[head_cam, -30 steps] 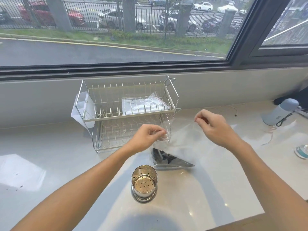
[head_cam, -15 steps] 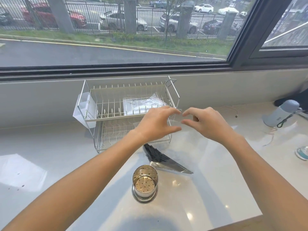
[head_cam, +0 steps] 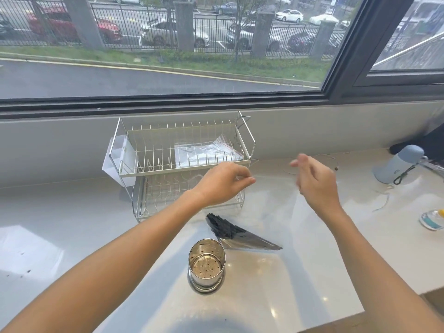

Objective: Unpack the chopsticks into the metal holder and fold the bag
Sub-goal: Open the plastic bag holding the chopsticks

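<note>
- Right now the left hand (head_cam: pixel 223 182) is hovering above the white counter (head_cam: pixel 72 212), in front of the two-tier wire dish rack (head_cam: pixel 182 164), with its thumb and fingers pinched together on an edge of a clear plastic bag (head_cam: pixel 276 203).
- The right hand (head_cam: pixel 314 181) is hanging to the right of it, blurred, with fingers loosely extended; whether it is gripping the bag I cannot tell.
- The clear bag is hanging between and below the two hands, hard to make out against the counter.
- The black chopsticks (head_cam: pixel 230 230) are lying in a bundle on the counter under the hands, their silver ends pointing right.
- The perforated metal holder (head_cam: pixel 207 265) is standing upright just near-left of the chopsticks, with nothing inside.
- A crumpled clear wrapper (head_cam: pixel 206 152) is lying on the rack's upper tier.
- A pale blue handheld appliance (head_cam: pixel 396 164) is lying at the far right.
</note>
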